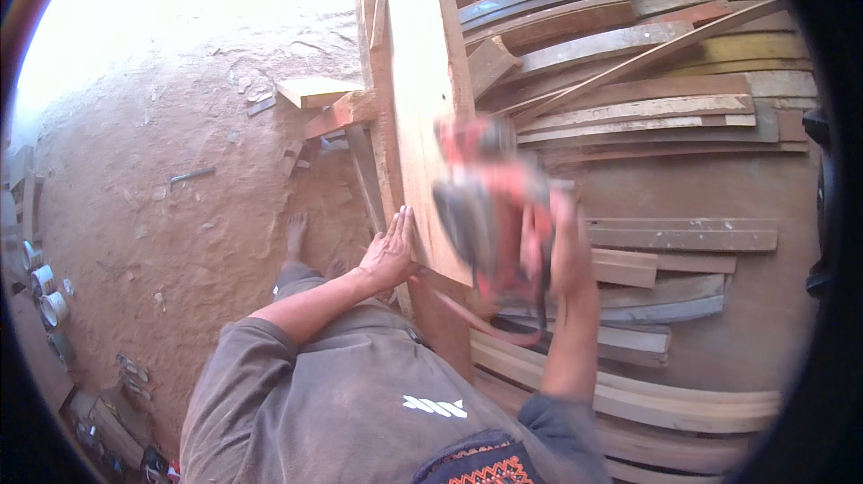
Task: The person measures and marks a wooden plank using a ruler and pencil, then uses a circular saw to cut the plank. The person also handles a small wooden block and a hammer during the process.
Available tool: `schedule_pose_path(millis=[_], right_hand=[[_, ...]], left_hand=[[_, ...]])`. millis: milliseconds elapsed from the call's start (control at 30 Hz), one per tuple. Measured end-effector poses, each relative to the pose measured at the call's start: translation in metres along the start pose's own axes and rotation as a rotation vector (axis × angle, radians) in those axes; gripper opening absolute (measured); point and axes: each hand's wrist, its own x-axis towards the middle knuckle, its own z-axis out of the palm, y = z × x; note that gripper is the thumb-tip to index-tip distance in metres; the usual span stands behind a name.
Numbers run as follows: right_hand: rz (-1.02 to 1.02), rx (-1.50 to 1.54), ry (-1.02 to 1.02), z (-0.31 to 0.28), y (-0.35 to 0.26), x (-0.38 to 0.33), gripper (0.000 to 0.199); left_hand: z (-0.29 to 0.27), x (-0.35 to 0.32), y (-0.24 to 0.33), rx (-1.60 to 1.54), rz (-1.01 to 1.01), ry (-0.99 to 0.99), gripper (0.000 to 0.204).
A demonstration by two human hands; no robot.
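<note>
A long pale wooden board (418, 79) runs away from me on a rough wooden support (385, 106). My left hand (391, 250) rests at the board's near left edge, fingers stretched out and holding nothing. On the right, my right hand (559, 237) is wrapped round the handle of a red and grey handheld power tool (494, 201). Motion smears the tool, so its exact kind cannot be made out. It is over the near right part of the board, and whether it touches the wood is unclear. A reddish cord (485, 327) curves below it.
Stacked planks (683, 111) fill the right side, with more long boards (647, 394) at the lower right. A wood block (319, 90) and a reddish beam end (342, 115) jut out left of the board. A dark L-shaped tool (193, 176) lies on the dirt floor (135, 232); white containers (49, 295) stand far left.
</note>
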Motion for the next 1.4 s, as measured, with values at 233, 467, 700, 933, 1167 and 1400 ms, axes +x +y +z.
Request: schedule_pose_path(millis=[233,467,700,933,1167,1400], right_hand=[[0.241,0.054,0.115,-0.005,0.040,-0.146,0.059],[0.002,0.043,0.079,0.019,-0.031,0.032,0.065],[-0.053,0.230,-0.075,0.028,-0.102,0.202,0.060],[0.016,0.031,0.019,-0.004,0.012,-0.049,0.067],[0.237,0.104,0.104,-0.019,0.061,-0.163,0.058],[0.206,0.156,0.124,0.006,0.000,-0.048,0.056]], left_hand=[[-0.017,0.000,-0.004,0.028,0.056,-0.156,0.116],[-0.007,0.004,-0.009,0.074,0.091,-0.113,0.099],[0.001,0.002,-0.020,0.052,0.081,-0.015,0.100],[-0.013,0.011,-0.030,-0.204,-0.168,-0.061,0.088],[-0.069,0.071,-0.031,0.028,-0.071,0.274,0.084],[-0.082,0.114,-0.047,0.088,0.009,0.204,0.102]])
